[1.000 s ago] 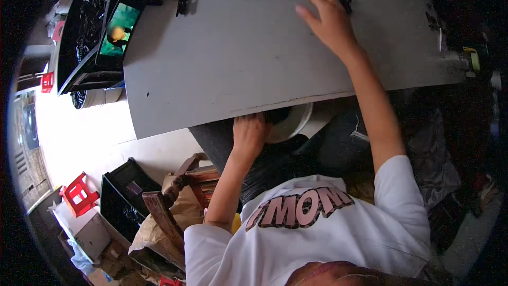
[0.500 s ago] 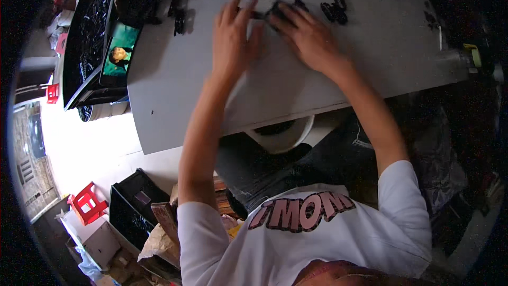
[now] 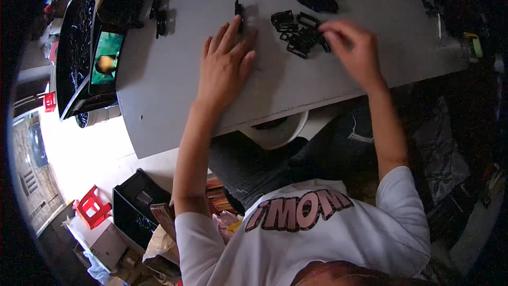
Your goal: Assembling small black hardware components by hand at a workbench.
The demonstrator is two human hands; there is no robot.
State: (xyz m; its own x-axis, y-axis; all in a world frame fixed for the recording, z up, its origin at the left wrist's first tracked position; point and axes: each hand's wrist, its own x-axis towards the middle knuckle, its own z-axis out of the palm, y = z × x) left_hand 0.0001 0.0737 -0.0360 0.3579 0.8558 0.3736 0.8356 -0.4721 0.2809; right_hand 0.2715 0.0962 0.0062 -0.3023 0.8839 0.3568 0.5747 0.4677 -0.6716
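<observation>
- The black pile (image 3: pixel 299 36), a loose heap of small frame-shaped pieces, lies on the grey bench (image 3: pixel 153 82); places below are told from it.
- The right hand (image 3: pixel 357 50) is at the black pile's right edge, index finger and thumb bent toward each other; I cannot tell whether this grip pinches a piece or only touches one.
- The left hand (image 3: pixel 224 66) lies left of the black pile, palm down, its grip spread, with the fingertips at a lone black piece (image 3: pixel 238 8) (contact looks likely, though shadow blurs it).
- A smaller black cluster (image 3: pixel 320 1) sits just beyond the black pile, slightly to the right; more black pieces (image 3: pixel 160 24) lie well apart to its left.
- Further left of the black pile, past the bench edge, a lit screen (image 3: pixel 106 61) leans.
- The step in hand seems to be gathering or sorting the pieces by hand.
- The next move probably calls for a light fingertip pinch on a single piece, easing it out without dragging its tangled neighbours.
</observation>
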